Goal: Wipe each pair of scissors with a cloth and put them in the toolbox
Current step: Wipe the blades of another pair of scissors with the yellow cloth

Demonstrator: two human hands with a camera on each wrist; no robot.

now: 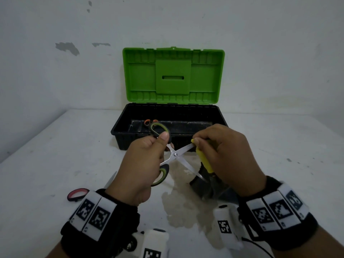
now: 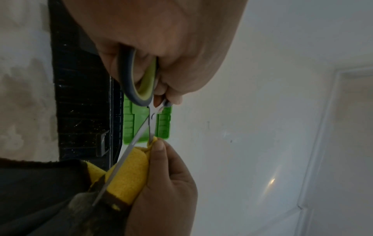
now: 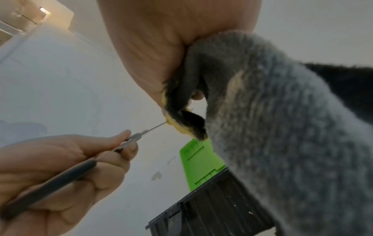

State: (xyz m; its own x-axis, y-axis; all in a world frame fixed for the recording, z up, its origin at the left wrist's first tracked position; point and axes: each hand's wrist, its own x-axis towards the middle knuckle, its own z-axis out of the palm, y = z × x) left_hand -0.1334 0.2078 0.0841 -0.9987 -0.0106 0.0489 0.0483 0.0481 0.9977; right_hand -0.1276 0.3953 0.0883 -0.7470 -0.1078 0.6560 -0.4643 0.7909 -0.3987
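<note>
In the head view, at the centre of the frame, the left hand (image 1: 143, 164) grips the handles of the green-handled scissors (image 1: 175, 154), blades spread so each edge is reachable, while the right hand (image 1: 221, 151) pinches the cloth (image 1: 204, 161) round the upper blade; the toolbox (image 1: 167, 125) stands open just behind them on the worktop (image 1: 55, 146), probably for a short drop-off. In the left wrist view, left fingers (image 2: 171, 95) curl through the handle loop at upper centre, steadying the blades as the cloth wraps one tip lower down. In the right wrist view, right fingers (image 3: 196, 95) clamp the cloth at centre frame on the thin blade.

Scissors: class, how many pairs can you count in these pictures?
3: green-handled scissors in the left hand; an orange-handled pair inside the toolbox; a red-handled pair on the table, partly hidden.
</note>
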